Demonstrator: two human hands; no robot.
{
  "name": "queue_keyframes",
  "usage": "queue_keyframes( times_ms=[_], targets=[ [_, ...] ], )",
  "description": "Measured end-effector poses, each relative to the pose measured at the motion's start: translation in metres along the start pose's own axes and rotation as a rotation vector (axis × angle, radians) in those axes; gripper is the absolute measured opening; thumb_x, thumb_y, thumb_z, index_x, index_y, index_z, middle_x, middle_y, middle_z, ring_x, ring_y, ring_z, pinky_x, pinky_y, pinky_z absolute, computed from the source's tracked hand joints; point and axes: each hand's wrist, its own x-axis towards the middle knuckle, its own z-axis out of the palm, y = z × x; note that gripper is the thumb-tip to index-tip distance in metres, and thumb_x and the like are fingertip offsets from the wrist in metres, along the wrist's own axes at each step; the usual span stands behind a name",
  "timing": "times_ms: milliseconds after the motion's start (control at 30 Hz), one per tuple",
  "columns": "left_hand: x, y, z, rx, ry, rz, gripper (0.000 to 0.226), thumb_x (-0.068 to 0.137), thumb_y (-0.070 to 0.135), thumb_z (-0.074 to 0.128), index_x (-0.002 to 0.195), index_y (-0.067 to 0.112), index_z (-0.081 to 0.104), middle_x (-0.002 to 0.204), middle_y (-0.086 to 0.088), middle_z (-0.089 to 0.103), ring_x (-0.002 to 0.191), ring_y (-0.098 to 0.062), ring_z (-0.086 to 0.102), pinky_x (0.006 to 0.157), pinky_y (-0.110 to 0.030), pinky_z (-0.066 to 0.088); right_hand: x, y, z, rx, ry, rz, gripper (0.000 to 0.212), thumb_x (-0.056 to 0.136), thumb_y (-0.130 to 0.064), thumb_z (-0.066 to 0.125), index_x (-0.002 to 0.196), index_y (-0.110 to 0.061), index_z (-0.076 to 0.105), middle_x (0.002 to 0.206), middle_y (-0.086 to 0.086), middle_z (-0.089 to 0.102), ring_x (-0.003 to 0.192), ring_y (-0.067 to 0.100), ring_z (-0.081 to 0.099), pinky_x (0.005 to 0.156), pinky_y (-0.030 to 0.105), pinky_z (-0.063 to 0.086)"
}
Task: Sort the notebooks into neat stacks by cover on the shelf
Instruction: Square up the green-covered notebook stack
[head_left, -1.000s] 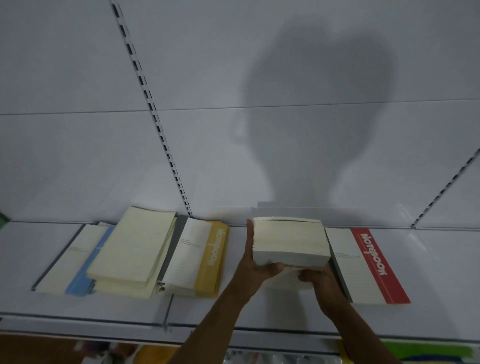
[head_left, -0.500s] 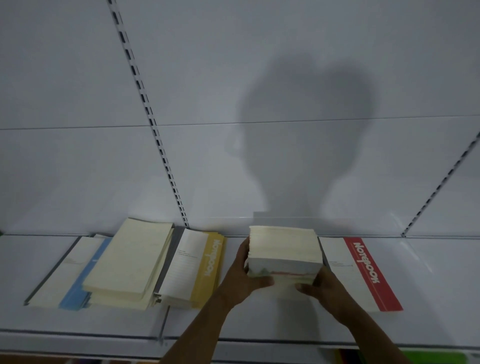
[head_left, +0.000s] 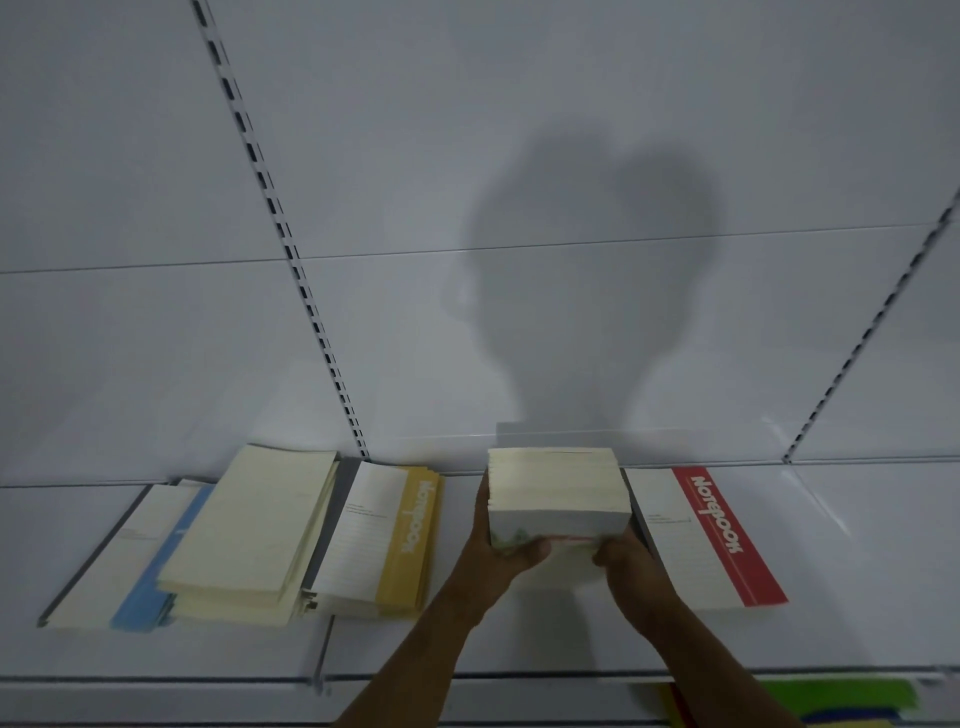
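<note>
A: In the head view, where are the notebooks along the shelf (head_left: 519, 644)?

B: A thick held stack (head_left: 555, 493) stands on edge mid-shelf, near the back edge. The left hand (head_left: 496, 551) grips its left side, thumb curled over the near lower edge. The right hand (head_left: 626, 558) grips the lower right corner, fingers curled under.

A: Any room beside it?

B: On its right the red-banded notebook (head_left: 701, 535) lies flat, just beside the right hand. On its left a bare strip of shelf separates it from the yellow-banded pile (head_left: 384, 540). Further left, cream notebooks (head_left: 249, 530) lie askew over a blue-banded pile (head_left: 130, 561) near the shelf's left end. The front edge strip is bare.

A: The surroundings?

B: A white shelf, a white back panel (head_left: 519, 104) with slotted uprights, and a person's shadow on it.

A: Anything unclear?

B: The held stack's covers are hidden; only page edges show, blurred. Coloured items below the front edge are cut off.
</note>
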Motion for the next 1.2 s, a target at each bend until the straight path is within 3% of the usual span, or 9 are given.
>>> queue_keyframes(
  times_ms=[267,400,500,633,733,833,933,1100,1200],
  targets=[
    [0.003,-0.006,0.000,0.037,-0.007,0.023,0.103,0.063,0.021,0.089,0.146,0.014,0.029,0.134,-0.009,0.054,0.127,-0.027,0.050,0.098,-0.043,0.051,0.000,-0.011,0.011,0.014,0.012,-0.020,0.052,0.060,-0.007,0.055,0.112,-0.014,0.054,0.096,-0.001,0.067,0.092,0.013,0.063,0.068,0.021,0.054],
    [0.005,-0.008,0.001,0.008,0.012,0.053,0.094,0.067,0.002,0.083,0.143,0.015,0.030,0.134,-0.009,0.051,0.125,-0.022,0.050,0.089,-0.031,0.054,-0.003,-0.009,0.012,-0.026,0.006,-0.002,0.056,0.065,-0.010,0.054,0.120,-0.017,0.050,0.110,0.006,0.061,0.102,0.022,0.060,0.072,0.022,0.054],
    [0.009,0.000,0.002,-0.043,0.026,0.045,0.089,0.067,0.003,0.082,0.141,0.012,0.033,0.133,-0.015,0.051,0.124,-0.029,0.051,0.086,-0.031,0.054,0.000,-0.028,0.017,-0.090,0.036,0.014,0.053,0.058,-0.009,0.052,0.110,-0.018,0.052,0.101,0.005,0.059,0.095,0.022,0.058,0.063,0.018,0.051],
    [0.014,0.029,0.005,-0.050,0.016,-0.001,0.053,0.078,0.018,0.077,0.126,0.017,0.055,0.118,-0.005,0.068,0.111,-0.022,0.063,0.088,-0.033,0.054,0.018,-0.062,0.024,-0.136,0.093,0.160,0.035,0.059,-0.005,0.051,0.093,-0.012,0.057,0.085,0.006,0.059,0.079,0.020,0.055,0.062,0.028,0.044],
    [0.015,0.045,0.005,-0.030,-0.011,-0.216,0.023,0.086,0.031,0.069,0.107,0.021,0.067,0.099,0.000,0.074,0.091,-0.017,0.070,0.076,-0.030,0.056,0.036,-0.065,0.016,-0.190,0.136,0.402,0.023,0.065,-0.008,0.053,0.087,-0.002,0.058,0.084,0.018,0.060,0.077,0.032,0.056,0.069,0.031,0.046],
    [0.017,0.043,0.003,0.072,0.033,-0.513,0.040,0.079,0.053,0.069,0.094,0.016,0.068,0.087,-0.001,0.074,0.078,-0.017,0.070,0.068,-0.030,0.056,0.038,-0.054,0.006,-0.130,0.112,0.553,0.034,0.073,-0.008,0.053,0.105,0.000,0.060,0.098,0.024,0.066,0.088,0.038,0.061,0.079,0.043,0.052],
    [0.019,0.033,0.002,0.055,0.093,-0.676,0.060,0.069,0.064,0.071,0.098,0.011,0.067,0.093,-0.008,0.073,0.087,-0.025,0.069,0.079,-0.039,0.057,0.029,-0.037,0.002,-0.081,0.086,0.611,0.027,0.086,-0.013,0.060,0.110,-0.001,0.059,0.106,0.023,0.068,0.099,0.040,0.064,0.091,0.048,0.051],
    [0.030,0.019,-0.002,-0.079,0.147,-0.718,0.053,0.076,0.053,0.073,0.104,0.008,0.067,0.094,-0.011,0.073,0.085,-0.028,0.070,0.076,-0.040,0.058,0.027,-0.024,0.000,-0.008,0.077,0.618,0.032,0.088,-0.018,0.065,0.111,0.003,0.060,0.106,0.024,0.068,0.099,0.040,0.065,0.087,0.049,0.053],
    [0.042,0.010,0.002,0.052,0.206,-0.642,0.059,0.078,0.048,0.072,0.117,0.003,0.062,0.104,-0.013,0.070,0.090,-0.028,0.069,0.081,-0.040,0.058,0.034,-0.023,0.003,-0.005,0.148,0.588,0.030,0.087,-0.020,0.067,0.107,0.002,0.061,0.103,0.023,0.069,0.095,0.039,0.067,0.085,0.048,0.054]
  ],
)
